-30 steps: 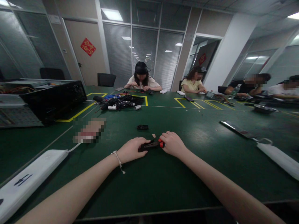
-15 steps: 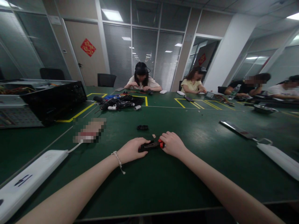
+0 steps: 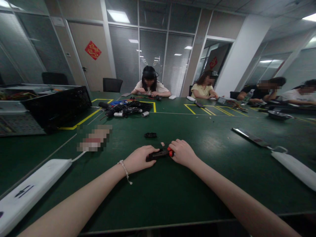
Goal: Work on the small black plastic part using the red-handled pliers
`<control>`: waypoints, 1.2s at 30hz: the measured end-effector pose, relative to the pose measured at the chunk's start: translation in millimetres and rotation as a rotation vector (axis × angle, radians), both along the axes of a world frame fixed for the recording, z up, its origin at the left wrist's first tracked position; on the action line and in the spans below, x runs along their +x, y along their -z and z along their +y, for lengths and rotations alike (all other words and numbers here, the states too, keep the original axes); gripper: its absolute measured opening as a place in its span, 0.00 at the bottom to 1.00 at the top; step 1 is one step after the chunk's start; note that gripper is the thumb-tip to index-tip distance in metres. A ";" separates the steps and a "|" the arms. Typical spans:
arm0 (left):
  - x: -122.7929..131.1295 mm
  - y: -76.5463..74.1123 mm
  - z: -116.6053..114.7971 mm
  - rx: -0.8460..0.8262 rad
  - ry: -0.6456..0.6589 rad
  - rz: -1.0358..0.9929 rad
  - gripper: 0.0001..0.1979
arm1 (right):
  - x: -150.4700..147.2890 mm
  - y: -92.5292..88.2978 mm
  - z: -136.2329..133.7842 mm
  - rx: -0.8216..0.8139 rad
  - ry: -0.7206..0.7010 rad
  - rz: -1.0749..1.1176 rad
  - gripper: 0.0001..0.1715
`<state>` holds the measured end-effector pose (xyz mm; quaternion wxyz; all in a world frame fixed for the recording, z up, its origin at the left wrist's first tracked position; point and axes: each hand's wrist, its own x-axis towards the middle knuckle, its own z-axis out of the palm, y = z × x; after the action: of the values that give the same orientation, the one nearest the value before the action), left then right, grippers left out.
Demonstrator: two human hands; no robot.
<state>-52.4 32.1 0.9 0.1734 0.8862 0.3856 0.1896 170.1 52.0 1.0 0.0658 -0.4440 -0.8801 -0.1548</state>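
Note:
My left hand (image 3: 140, 158) is closed around a small black plastic part (image 3: 151, 157) low over the green table (image 3: 172, 197). Red-handled pliers (image 3: 163, 153) are gripped in my right hand (image 3: 182, 153), their dark jaws pointing left and meeting the black part. Whether the jaws bite on it is too small to tell. A small pale scrap (image 3: 162, 144) lies just beyond the pliers. Farther off, a black plastic shell piece (image 3: 150, 135) rests on the table.
A black computer case (image 3: 56, 108) stands at left. Beyond lies a heap of cables and adapters (image 3: 128, 107). White power banks (image 3: 32, 187) lie to each side, the right one beside a phone (image 3: 250, 136). A metal bowl (image 3: 280, 116) is at far right. Several people sit across the table.

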 end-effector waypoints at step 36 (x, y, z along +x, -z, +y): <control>-1.1 -1.1 2.7 -0.085 -0.052 0.044 0.26 | 0.3 -0.2 0.4 -0.005 0.006 -0.025 0.09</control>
<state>-53.5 34.8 2.0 0.1971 0.8717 0.4198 0.1581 170.4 52.4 1.1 0.0533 -0.4447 -0.8800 -0.1585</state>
